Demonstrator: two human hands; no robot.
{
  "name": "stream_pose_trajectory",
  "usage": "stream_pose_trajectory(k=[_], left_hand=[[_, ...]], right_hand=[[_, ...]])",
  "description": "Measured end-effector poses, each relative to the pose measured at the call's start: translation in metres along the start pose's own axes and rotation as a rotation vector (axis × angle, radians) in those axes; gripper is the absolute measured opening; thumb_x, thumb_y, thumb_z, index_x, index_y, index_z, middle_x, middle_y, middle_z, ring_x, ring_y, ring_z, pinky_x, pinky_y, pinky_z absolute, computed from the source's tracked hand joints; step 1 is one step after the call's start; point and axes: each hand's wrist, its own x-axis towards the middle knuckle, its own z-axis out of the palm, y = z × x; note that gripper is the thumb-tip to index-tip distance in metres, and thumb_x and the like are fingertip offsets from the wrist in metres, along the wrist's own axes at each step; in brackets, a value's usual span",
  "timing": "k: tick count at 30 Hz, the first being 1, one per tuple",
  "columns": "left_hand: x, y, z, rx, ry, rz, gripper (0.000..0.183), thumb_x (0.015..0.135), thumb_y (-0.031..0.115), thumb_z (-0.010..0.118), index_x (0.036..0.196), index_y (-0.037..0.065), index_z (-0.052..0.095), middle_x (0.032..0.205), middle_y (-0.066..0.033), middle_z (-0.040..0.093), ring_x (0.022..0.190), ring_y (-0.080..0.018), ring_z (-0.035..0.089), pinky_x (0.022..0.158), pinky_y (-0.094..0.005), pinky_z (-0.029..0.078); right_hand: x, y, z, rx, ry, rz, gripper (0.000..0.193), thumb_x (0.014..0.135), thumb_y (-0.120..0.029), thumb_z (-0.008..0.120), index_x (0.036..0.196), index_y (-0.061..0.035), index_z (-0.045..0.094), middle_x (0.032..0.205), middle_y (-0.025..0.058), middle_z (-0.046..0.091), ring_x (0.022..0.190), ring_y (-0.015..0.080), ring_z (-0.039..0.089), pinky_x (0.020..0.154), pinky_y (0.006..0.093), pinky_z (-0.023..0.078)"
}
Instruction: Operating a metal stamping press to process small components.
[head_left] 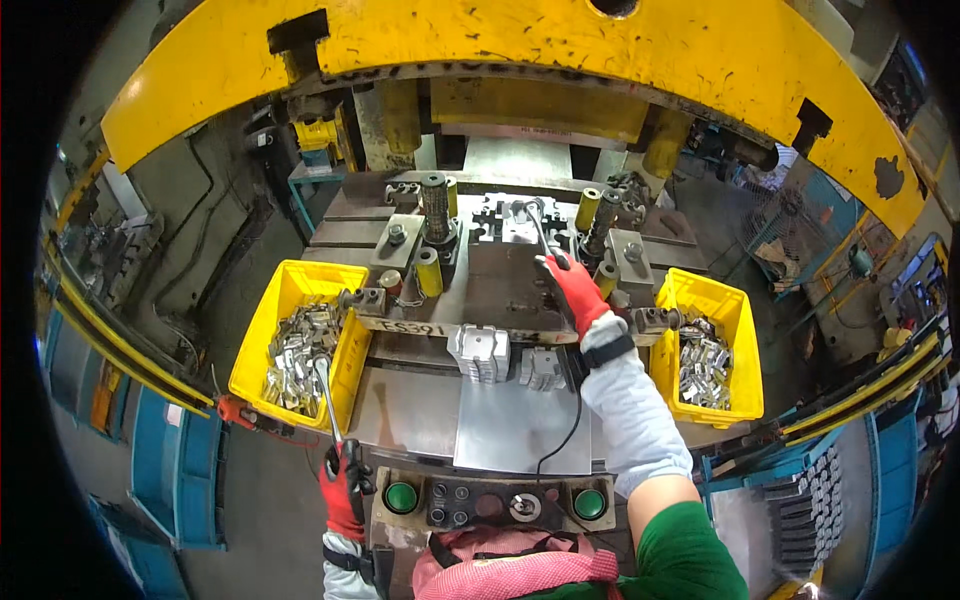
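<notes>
In a red and black glove, my right hand is closed around a slim metal rod tool with a rounded head. The tool's head reaches the bright metal part in the die; whether it grips the part I cannot tell. My left hand, gloved alike, is closed on a similar rod tool by the near left of the press. That tool's rounded head is over the metal pieces in the left yellow bin.
Two stacks of flat metal parts stand on the bed before the die. A second yellow bin of pieces is at right. Guide posts flank the die under the yellow press frame. Green buttons sit on the near control panel.
</notes>
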Motion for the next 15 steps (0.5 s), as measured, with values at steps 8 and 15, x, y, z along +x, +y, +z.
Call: stream_pose_trajectory(k=[8,15], left_hand=[[-0.021,-0.016,-0.023,0.02,0.123,-0.069,0.03,0.082,0.034,0.05,0.094,0.007,0.051,0.055,-0.002,0.047,0.037,-0.0072,0.04,0.032,-0.0204,0.035],[-0.029,-0.023,-0.028,-0.01,0.16,-0.119,0.029,0.079,0.031,0.055,0.094,0.007,0.052,0.055,-0.0018,0.047,0.037,-0.0071,0.04,0.033,-0.0202,0.036]], right_hand=[[0.048,0.034,0.015,-0.044,0.073,0.045,0.046,0.079,-0.037,0.048,0.106,0.0003,0.049,0.094,0.0184,0.058,0.088,0.0289,0.055,0.075,0.0331,0.041],[-0.003,0.001,0.057,-0.205,0.102,0.105,0.035,0.08,-0.036,0.049,0.096,-0.0046,0.05,0.082,0.0136,0.057,0.078,0.0267,0.054,0.071,0.0337,0.04]])
